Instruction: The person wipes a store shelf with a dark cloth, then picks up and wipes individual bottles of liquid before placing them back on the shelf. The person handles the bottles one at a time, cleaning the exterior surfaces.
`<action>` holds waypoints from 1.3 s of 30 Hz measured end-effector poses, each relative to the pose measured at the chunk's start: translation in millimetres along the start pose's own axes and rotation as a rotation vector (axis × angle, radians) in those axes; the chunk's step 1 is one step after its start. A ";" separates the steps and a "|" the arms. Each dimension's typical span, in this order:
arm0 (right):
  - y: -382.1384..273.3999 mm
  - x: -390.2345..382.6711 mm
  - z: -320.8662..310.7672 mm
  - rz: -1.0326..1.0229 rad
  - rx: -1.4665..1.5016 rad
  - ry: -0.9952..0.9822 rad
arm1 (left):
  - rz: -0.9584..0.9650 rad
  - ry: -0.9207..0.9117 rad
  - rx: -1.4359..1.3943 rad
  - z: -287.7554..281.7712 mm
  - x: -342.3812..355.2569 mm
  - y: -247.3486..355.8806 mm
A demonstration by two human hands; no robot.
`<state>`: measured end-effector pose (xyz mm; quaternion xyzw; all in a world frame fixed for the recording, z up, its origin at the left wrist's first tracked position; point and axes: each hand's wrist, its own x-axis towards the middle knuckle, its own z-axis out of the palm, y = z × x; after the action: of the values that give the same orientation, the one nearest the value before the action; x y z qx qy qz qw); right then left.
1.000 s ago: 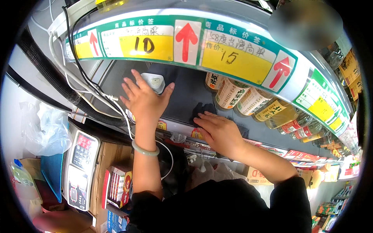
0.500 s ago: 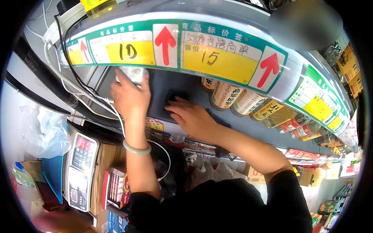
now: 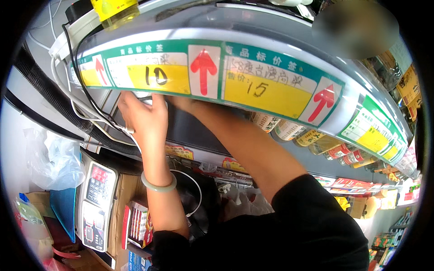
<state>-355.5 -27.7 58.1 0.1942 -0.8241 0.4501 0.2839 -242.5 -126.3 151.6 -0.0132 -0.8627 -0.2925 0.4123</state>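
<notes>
My left hand (image 3: 143, 110), with a pale bangle on the wrist, is closed on a white plastic object (image 3: 143, 95) at the back left of the dark shelf (image 3: 194, 131), mostly hidden under the curved label strip (image 3: 266, 92). Cables (image 3: 104, 118) run beside it. My right hand (image 3: 181, 101) reaches in just to the right of my left hand, its fingers hidden behind the strip. A row of glass bottles (image 3: 289, 131) stands on the shelf to the right.
A yellow-labelled bottle (image 3: 113, 11) is at the top left, black hose (image 3: 70, 108) along the left. Below lie a plastic bag (image 3: 56, 158), a scale (image 3: 95, 203), cartons (image 3: 135, 223) and a blue board (image 3: 63, 203). Packed shelves (image 3: 393, 239) are at the lower right.
My left hand has moved left and down onto the white object and gripped it. My right hand has moved up and left under the label strip, which now sits lower in view.
</notes>
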 end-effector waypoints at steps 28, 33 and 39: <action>35.0 4.8 -32.5 0.287 -0.075 0.152 | -0.040 -0.013 -0.091 -8.1 -4.0 -1.9; 13.0 6.7 -6.4 0.216 0.090 0.058 | -0.034 -0.016 -0.081 -9.4 -5.5 2.1; -31.0 -19.6 11.5 0.162 0.347 -0.239 | -0.027 -0.022 -0.054 -8.6 -5.5 -2.7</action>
<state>-326.0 -52.3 60.1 0.2253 -0.7749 0.5804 0.1094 -233.5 -131.8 150.5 -0.0161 -0.8591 -0.3211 0.3982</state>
